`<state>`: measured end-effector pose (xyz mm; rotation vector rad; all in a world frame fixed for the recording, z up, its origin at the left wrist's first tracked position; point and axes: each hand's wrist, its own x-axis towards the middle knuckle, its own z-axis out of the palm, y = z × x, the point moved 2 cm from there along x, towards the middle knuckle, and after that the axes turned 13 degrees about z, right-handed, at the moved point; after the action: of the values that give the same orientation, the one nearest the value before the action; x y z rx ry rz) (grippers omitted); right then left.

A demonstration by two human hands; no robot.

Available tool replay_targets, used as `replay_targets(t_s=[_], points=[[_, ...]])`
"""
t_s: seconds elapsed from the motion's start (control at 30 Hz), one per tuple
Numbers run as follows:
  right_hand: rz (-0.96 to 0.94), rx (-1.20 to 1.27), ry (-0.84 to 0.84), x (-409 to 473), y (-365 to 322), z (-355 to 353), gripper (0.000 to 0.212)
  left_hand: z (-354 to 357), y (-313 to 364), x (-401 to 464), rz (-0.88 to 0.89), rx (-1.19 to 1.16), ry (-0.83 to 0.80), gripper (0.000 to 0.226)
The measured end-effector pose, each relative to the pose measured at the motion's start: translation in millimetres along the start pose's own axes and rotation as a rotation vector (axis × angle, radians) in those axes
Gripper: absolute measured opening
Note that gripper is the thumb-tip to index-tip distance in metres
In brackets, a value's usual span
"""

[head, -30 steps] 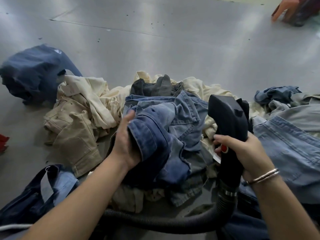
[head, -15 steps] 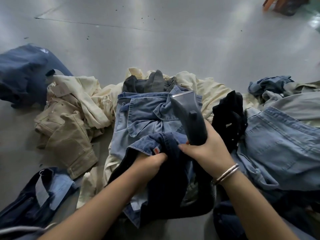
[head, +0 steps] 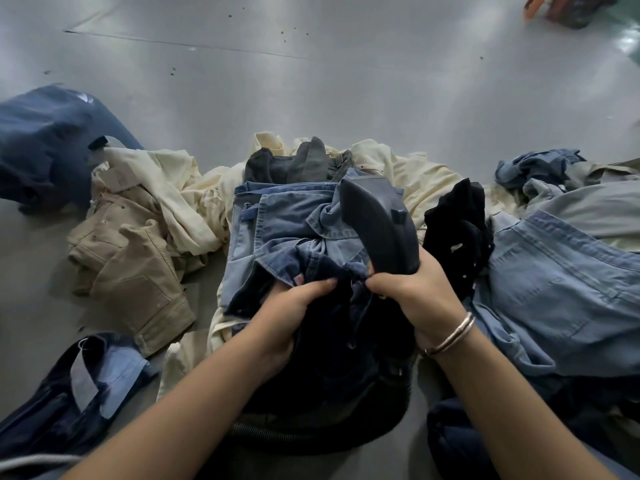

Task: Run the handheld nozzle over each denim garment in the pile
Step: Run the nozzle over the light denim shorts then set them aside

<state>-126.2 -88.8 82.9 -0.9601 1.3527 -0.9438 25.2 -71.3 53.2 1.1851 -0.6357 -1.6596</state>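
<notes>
A pile of clothes lies on the grey floor. On top in the middle is a blue denim garment point(head: 291, 220), with a darker denim piece point(head: 332, 337) bunched in front of it. My left hand point(head: 294, 306) grips that dark denim. My right hand point(head: 412, 292) holds the handle of the black handheld nozzle point(head: 377, 220), whose head points away from me and rests on the blue denim. Its ribbed black hose point(head: 294, 434) curves under the pile near my arms.
Cream and tan garments point(head: 138, 244) lie to the left, light blue denim point(head: 561, 282) to the right, a black garment point(head: 457, 230) beside the nozzle. Dark blue pieces sit at far left point(head: 45, 143) and lower left point(head: 69, 393). Bare floor point(head: 311, 81) stretches beyond.
The nozzle swung from upright at the right side down onto the middle denim. My left hand pulled the dark denim toward me. Over the last half second both hands barely moved.
</notes>
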Motion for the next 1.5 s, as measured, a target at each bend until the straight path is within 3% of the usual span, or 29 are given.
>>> replay_targets(t_s=[0.13,0.27,0.4,0.6,0.73,0.87,1.0,1.1,1.23,1.5], points=[[0.088,0.144,-0.137,-4,1,4,0.013,3,4,2,-0.018,-0.119,0.004,0.030],[0.126,0.211,-0.214,-3,-2,2,0.012,4,9,2,-0.101,-0.145,-0.178,0.030],[0.107,0.171,-0.177,0,-3,-2,0.014,-1,12,5,-0.176,-0.014,-0.295,0.028],[0.115,0.024,-0.079,10,5,-5,0.019,-3,6,6,-0.246,-0.019,-0.417,0.026],[0.100,-0.175,0.002,17,14,2,0.031,0,-15,10,-0.319,-0.027,-0.222,0.025],[0.049,-0.072,0.073,10,0,-10,0.025,-15,-3,23,-0.326,-0.147,-0.031,0.034],[0.083,-0.164,-0.083,-19,-19,-21,0.034,-24,7,31,-0.236,-0.197,0.033,0.041],[0.144,-0.361,-0.238,-32,-14,-13,0.023,-22,9,31,-0.192,-0.162,0.123,0.040],[0.111,-0.629,-0.211,-32,-6,-11,0.018,-21,10,29,-0.107,-0.058,0.218,0.041],[0.217,-0.289,-0.015,-17,-12,-30,0.013,-10,-1,23,0.076,0.075,0.254,0.034]])
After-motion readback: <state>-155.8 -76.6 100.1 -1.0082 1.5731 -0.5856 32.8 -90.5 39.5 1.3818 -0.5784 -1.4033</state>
